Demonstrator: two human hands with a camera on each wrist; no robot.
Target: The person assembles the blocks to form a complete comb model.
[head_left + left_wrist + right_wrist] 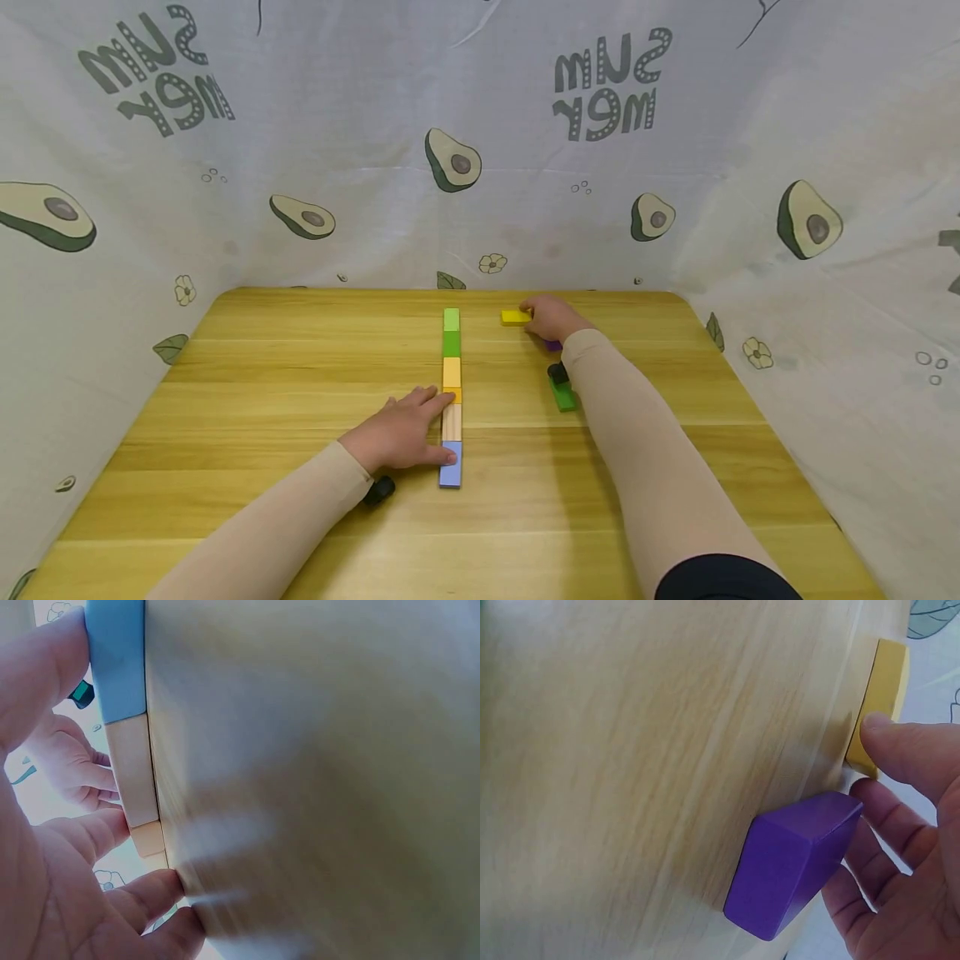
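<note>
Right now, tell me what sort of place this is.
Probably a makeshift indoor tabletop setup, perhaps for play or filming: a wooden table, an avocado-print cloth behind it and at both sides, and a row of coloured blocks on top.

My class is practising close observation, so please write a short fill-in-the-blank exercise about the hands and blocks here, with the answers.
1. The left hand lies at a row whose near-end block is coloured ____.
2. The row's far-end block is a light shade of ____.
3. The right hand has its thumb on a block coloured ____.
4. The block nearest the camera in the right wrist view is ____.

Missing words: blue; green; yellow; purple.
</note>
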